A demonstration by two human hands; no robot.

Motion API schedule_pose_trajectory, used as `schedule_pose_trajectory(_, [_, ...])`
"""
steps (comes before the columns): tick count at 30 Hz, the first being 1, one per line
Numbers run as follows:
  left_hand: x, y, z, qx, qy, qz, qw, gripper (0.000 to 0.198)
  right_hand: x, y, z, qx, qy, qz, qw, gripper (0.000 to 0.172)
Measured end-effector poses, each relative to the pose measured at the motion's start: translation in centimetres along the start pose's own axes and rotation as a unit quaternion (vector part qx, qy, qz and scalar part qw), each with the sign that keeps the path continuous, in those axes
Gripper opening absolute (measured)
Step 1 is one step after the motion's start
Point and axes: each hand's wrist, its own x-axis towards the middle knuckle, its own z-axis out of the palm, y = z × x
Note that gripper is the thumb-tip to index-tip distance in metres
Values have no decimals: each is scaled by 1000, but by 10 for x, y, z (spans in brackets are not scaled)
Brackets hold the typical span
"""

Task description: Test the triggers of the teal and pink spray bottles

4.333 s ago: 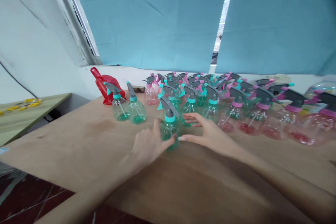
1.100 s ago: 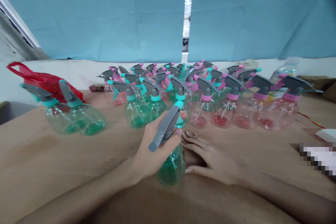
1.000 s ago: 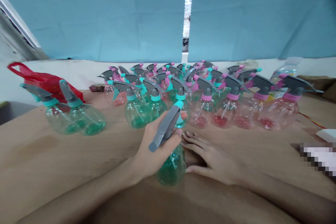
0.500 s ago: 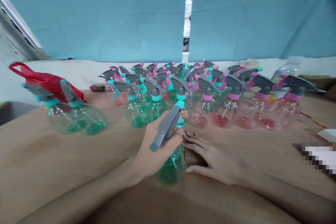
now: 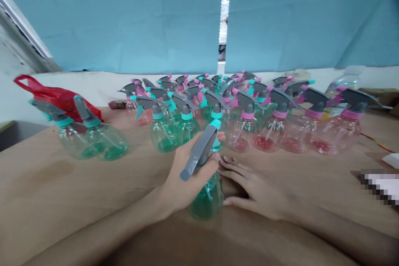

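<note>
My left hand (image 5: 187, 174) is wrapped round the neck and trigger of a green spray bottle (image 5: 205, 203) with a grey head and teal nozzle, upright on the wooden table (image 5: 124, 191). Its collar is hidden behind my fingers. To the right, my right hand (image 5: 252, 185) rests palm down on the table, fingers spread and pointing at the bottle, fingertips close against its side; whether they touch it I cannot tell. Just beyond my hands stand green spray bottles (image 5: 165, 135) with teal collars and pink spray bottles (image 5: 268, 135) with pink collars.
Two green spray bottles (image 5: 107, 143) stand apart at left, before a red plastic bag (image 5: 59, 99). Several more bottles crowd the back by the wall. A large clear bottle (image 5: 347, 79) is at the back right, near a red-yellow wire (image 5: 377, 142). A blue curtain (image 5: 124, 20) hangs behind.
The whole view has shifted very slightly, so everything sits a little further right. Both hands and the spray bottle keep the same pose.
</note>
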Motion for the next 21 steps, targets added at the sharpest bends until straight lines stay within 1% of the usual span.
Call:
schedule_pose_trajectory(5, [1,4,-1,1,-8,-10,1000,31,1,-2,-2,-5,-4,-2,1000,75])
schedule_pose_trajectory(9, [2,1,-3,-22,-22,-16,999,30,0,-3,-3,0,-6,0,1000,73])
schedule_pose_trajectory(11, [3,-1,-4,-29,-26,-9,999,26,0,-2,-2,6,-2,0,1000,72])
schedule_pose_trajectory(15, [5,-1,-8,-32,-26,30,999,16,-1,-1,-1,17,7,-3,1000,71])
schedule_pose_trajectory(18, [7,2,-10,-36,-34,46,998,12,0,-1,-2,9,-3,2,1000,72])
schedule_pose_trajectory(21, [7,1,-12,-27,-46,47,997,11,0,-2,-3,-3,-13,7,1000,74])
